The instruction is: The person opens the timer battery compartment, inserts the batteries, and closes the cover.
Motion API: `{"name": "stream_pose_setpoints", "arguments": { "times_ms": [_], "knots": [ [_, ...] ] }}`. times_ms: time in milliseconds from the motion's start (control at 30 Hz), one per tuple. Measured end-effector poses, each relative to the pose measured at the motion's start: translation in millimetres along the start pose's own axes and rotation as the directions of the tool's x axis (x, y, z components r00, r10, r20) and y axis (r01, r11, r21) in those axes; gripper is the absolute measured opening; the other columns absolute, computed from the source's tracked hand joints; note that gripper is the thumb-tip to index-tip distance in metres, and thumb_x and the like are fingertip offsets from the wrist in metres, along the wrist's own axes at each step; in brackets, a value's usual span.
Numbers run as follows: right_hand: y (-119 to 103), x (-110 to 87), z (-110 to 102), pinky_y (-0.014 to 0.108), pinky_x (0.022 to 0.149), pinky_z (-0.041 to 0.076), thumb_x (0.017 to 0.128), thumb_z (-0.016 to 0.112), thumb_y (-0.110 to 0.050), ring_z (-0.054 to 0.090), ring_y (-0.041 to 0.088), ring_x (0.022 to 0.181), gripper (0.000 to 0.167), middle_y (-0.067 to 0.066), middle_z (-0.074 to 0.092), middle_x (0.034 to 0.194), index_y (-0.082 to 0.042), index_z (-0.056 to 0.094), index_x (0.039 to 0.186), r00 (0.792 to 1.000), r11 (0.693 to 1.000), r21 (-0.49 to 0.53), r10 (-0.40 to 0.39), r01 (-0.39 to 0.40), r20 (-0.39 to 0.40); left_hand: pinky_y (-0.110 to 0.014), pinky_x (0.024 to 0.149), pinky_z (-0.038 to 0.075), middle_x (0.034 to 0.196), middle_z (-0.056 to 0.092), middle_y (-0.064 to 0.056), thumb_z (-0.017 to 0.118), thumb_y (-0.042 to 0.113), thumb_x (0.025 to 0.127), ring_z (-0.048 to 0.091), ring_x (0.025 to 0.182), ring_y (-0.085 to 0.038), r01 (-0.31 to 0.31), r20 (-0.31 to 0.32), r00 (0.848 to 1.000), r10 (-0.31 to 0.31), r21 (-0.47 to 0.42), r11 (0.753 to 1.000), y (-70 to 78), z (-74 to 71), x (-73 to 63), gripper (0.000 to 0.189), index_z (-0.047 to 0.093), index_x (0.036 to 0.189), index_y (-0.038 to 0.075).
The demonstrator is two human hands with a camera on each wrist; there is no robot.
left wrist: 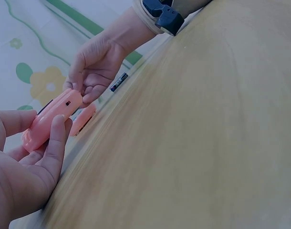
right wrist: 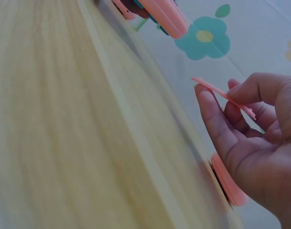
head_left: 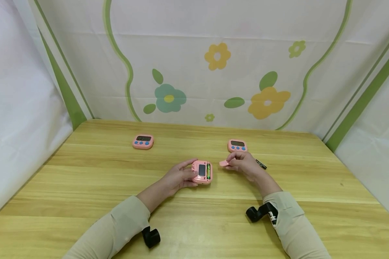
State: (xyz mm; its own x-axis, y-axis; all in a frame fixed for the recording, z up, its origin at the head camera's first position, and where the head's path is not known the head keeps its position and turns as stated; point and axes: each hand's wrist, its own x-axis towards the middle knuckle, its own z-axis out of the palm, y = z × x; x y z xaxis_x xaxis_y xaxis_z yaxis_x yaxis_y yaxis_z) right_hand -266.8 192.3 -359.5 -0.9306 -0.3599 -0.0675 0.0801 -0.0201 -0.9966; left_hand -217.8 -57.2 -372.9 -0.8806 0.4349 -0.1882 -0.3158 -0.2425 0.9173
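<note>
My left hand [head_left: 180, 176] grips a pink digital timer [head_left: 197, 181] with its back turned up, fingers and thumb around its edges. The battery bay is uncovered, and a green battery [head_left: 209, 171] lies in it beside a dark panel. Off to the right, my right hand [head_left: 244, 164] pinches a small pink battery cover [right wrist: 222, 91] between thumb and fingers, apart from the timer. In the left wrist view the held timer [left wrist: 55, 117] appears edge-on, with a small dark slot in its side.
Two more pink timers with blue buttons lie face up on the wooden table [head_left: 194, 223]: one at back left [head_left: 143, 141], one just behind my right hand [head_left: 237, 145]. A black battery [head_left: 260, 164] lies right of that hand. A flowered curtain [head_left: 188, 72] hangs behind.
</note>
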Motion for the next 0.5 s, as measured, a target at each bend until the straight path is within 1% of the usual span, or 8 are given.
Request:
{"name": "stream_pose_setpoints", "arguments": {
  "times_ms": [167, 300, 500],
  "knots": [
    [1.4, -0.5, -0.3, 0.032, 0.069, 0.05, 0.08, 0.044, 0.013, 0.058, 0.021, 0.073, 0.013, 0.016, 0.049, 0.085, 0.005, 0.054, 0.082, 1.0, 1.0, -0.017, -0.009, 0.01, 0.018, -0.031, 0.068, 0.051, 0.108, 0.052, -0.019, 0.052, 0.0, 0.084, 0.058, 0.076, -0.019, -0.002, 0.003, 1.0, 0.002, 0.0, 1.0, -0.6, -0.2, 0.5, 0.057, 0.028, 0.135, 0.009],
    [1.1, -1.7, -1.0, 0.028, 0.064, 0.051, 0.08, 0.043, 0.013, 0.056, 0.018, 0.07, 0.014, 0.014, 0.048, 0.086, 0.009, 0.052, 0.09, 0.999, 0.999, -0.037, -0.018, 0.019, 0.039, -0.031, 0.068, 0.051, 0.108, 0.052, -0.019, 0.052, 0.001, 0.084, 0.058, 0.076, -0.019, 0.0, 0.005, 1.0, 0.0, 0.002, 1.0, -1.2, -0.6, 1.0, 0.057, 0.028, 0.135, 0.009],
    [-1.3, -4.1, -1.3, 0.027, 0.061, 0.049, 0.08, 0.045, 0.012, 0.054, 0.016, 0.069, 0.018, 0.012, 0.049, 0.088, 0.01, 0.05, 0.098, 0.998, 0.998, -0.063, -0.027, 0.03, 0.056, -0.031, 0.068, 0.051, 0.107, 0.052, -0.019, 0.052, 0.0, 0.084, 0.058, 0.075, -0.019, -0.001, -0.003, 1.0, 0.001, -0.001, 1.0, -1.5, 0.3, 1.7, 0.056, 0.029, 0.134, 0.009]
  ]
}}
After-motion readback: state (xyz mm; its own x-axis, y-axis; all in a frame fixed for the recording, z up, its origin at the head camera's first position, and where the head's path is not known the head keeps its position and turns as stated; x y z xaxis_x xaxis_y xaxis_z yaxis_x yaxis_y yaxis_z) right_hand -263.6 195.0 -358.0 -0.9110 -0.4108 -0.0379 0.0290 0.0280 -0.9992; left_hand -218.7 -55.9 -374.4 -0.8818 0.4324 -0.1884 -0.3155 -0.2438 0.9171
